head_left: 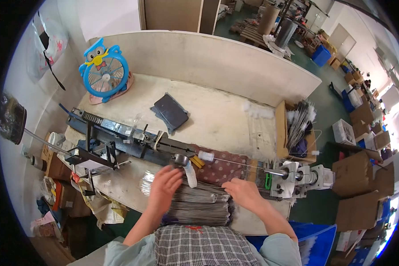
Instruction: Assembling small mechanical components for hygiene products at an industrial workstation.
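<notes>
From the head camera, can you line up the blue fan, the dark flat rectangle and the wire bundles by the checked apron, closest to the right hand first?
Nearest to the right hand first:
1. Wire bundles, just to its left.
2. Dark flat rectangle, farther back on the table, leftward.
3. Blue fan, far back on the left.

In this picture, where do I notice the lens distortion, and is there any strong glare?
In the head view, distortion shows in the pale partition, whose top edge curves, and dark corners surround the image; in the same head view, glare washes out patches along the right rim, and silvery wire ends shine beside the left hand.
</notes>
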A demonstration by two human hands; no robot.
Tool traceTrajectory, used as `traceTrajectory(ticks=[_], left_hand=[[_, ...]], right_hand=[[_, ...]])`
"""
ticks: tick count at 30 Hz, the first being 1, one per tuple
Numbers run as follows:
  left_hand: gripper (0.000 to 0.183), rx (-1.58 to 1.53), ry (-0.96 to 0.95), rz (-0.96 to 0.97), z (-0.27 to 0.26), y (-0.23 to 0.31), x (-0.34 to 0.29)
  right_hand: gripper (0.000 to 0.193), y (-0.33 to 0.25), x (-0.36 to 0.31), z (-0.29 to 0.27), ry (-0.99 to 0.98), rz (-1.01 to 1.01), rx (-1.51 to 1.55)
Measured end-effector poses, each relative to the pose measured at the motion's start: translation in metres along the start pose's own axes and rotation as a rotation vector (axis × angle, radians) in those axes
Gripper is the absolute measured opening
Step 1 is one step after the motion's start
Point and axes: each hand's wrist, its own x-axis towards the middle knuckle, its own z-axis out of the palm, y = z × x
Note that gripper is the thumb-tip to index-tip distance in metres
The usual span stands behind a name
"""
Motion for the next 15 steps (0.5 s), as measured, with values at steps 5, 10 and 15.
traceTrajectory(ticks=[5, 10, 15], left_hand=[[0.020, 0.402, 0.088, 0.068, 0.059, -0.036, 0.003], [0.037, -0.610, -0.196, -0.581, 0.108, 0.058, -0.027], [0.044, -0.178, -0.204, -0.410, 0.052, 0.053, -0.042]], right_hand=[[0.017, -0.010, -0.011, 0.004, 0.079, 0.028, 0.001], [0.025, -0.007, -0.017, -0.004, 0.119, 0.034, -0.101], [0.029, -0.003, -0.020, -0.065, 0.123, 0.000, -0.229]])
